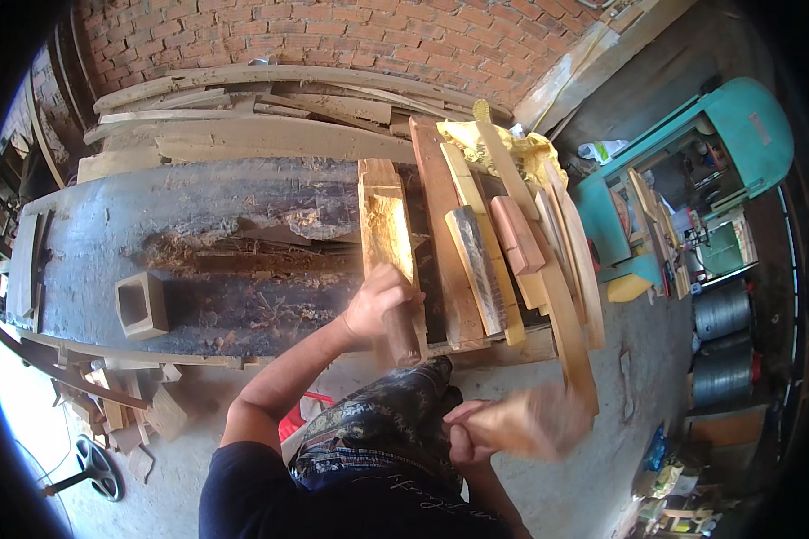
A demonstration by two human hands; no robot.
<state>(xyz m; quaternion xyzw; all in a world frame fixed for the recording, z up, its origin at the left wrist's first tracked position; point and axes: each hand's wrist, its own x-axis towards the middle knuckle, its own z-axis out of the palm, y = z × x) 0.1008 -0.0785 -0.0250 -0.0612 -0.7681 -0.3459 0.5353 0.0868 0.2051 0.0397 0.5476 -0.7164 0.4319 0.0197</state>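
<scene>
A pale wooden block with a rough carved hollow lies lengthwise across the dark, weathered bench top. My left hand is closed round a brown wooden tool handle over the block's near end; the tool's tip is hidden. Low at the right, my right hand grips a wooden mallet, whose head is smeared by motion. Right of the carved block lie several loose boards, including a short reddish block.
Stacked planks line the brick wall behind the bench. A square wooden piece sits on the left. A yellow sack lies behind the boards. A teal machine and metal cylinders stand at right. Offcuts litter the floor at left.
</scene>
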